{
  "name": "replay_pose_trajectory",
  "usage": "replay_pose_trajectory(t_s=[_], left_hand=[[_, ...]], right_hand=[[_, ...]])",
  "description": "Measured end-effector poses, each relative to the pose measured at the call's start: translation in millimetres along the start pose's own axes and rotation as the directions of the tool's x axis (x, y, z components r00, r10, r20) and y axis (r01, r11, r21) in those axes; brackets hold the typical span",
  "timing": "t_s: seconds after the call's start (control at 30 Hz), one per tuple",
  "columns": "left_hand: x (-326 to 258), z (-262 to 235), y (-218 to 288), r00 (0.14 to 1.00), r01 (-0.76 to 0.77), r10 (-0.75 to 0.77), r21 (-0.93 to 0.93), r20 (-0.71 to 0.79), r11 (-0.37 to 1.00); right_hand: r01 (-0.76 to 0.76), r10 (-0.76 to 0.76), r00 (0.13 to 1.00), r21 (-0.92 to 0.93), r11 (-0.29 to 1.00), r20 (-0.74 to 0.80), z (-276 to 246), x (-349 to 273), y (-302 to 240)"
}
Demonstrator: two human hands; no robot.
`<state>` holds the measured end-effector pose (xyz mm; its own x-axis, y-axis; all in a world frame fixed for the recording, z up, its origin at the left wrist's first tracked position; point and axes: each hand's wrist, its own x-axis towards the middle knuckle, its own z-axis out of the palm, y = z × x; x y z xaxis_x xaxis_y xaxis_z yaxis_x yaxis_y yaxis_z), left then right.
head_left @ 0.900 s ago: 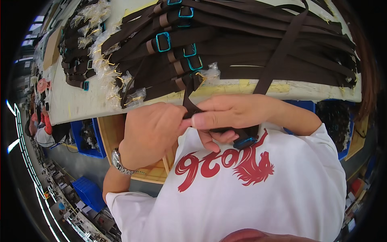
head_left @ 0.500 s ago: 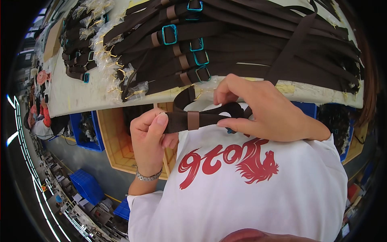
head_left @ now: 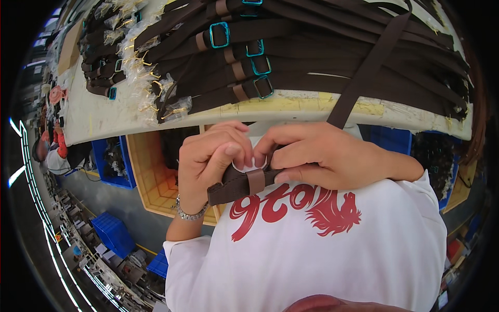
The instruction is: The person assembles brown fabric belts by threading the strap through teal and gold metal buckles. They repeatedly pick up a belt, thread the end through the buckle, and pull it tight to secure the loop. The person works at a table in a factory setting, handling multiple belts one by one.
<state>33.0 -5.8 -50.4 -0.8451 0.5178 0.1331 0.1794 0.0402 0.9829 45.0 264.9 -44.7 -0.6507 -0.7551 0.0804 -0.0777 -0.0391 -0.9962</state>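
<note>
A dark brown webbing strap (head_left: 228, 191) is held in front of my chest, below the table's near edge. It passes through a lighter brown keeper loop (head_left: 255, 182). My left hand (head_left: 210, 156), with a metal watch band on its wrist, has its fingers curled onto the strap beside the loop. My right hand (head_left: 317, 156) pinches the strap just right of the loop, and the fingertips of both hands nearly meet. A length of the strap (head_left: 371, 67) runs from behind my right hand up across the table. The fingers partly hide the folded section.
Many similar straps (head_left: 332, 52) with keepers and teal-rimmed buckles (head_left: 263, 87) cover the table (head_left: 99, 122). Clear plastic-wrapped hooks (head_left: 174, 107) lie at the left. Below stand a wooden bin (head_left: 148, 171) and blue crates (head_left: 112, 231). A person (head_left: 57, 156) is at far left.
Both hands have come closer together around the keeper loop. The left fingers have moved up over the strap, its left end has dropped lower, and the right fingers have closed in.
</note>
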Motion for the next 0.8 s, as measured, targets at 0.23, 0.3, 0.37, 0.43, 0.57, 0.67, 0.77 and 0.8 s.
replay_pose_trajectory(t_s=[0.23,0.3,0.37,0.43,0.57,0.67,0.77,0.8], left_hand=[[-19.0,-17.8,-2.3,0.897,0.183,-0.119,0.113,-0.425,0.977],[-26.3,-37.9,-14.5,0.882,0.215,-0.017,0.371,-0.471,0.904],[-33.0,-40.8,-32.2,0.913,0.203,0.033,0.523,-0.407,0.828],[-39.1,-38.1,-48.6,0.952,0.169,0.046,0.647,-0.301,0.744],[-28.1,-21.2,-40.8,0.968,0.248,-0.192,0.479,-0.163,0.842],[-0.7,0.6,-15.0,0.993,-0.018,-0.022,0.342,0.114,0.939],[14.4,8.3,-4.6,0.935,-0.009,-0.078,0.242,0.345,0.970],[15.9,5.0,-6.8,0.939,0.106,-0.146,0.142,0.312,0.984]], right_hand=[[0.145,-0.142,0.989,-0.069,0.987,0.038,-34.3,-15.0,2.8],[0.205,-0.199,0.976,-0.060,0.977,0.088,-45.4,-21.6,0.4],[0.183,-0.170,0.975,-0.080,0.980,0.140,-43.5,-25.2,4.1],[0.140,-0.120,0.975,-0.095,0.986,0.186,-37.2,-25.5,5.3],[0.093,-0.085,0.987,-0.056,0.994,0.134,-23.2,-24.6,11.5],[0.003,-0.003,0.998,-0.009,1.000,0.060,-17.9,-22.3,7.9],[-0.173,0.173,0.985,0.008,0.985,0.000,-22.9,-15.6,-3.5],[-0.245,0.245,0.969,0.013,0.970,-0.018,-24.0,-13.6,-7.5]])
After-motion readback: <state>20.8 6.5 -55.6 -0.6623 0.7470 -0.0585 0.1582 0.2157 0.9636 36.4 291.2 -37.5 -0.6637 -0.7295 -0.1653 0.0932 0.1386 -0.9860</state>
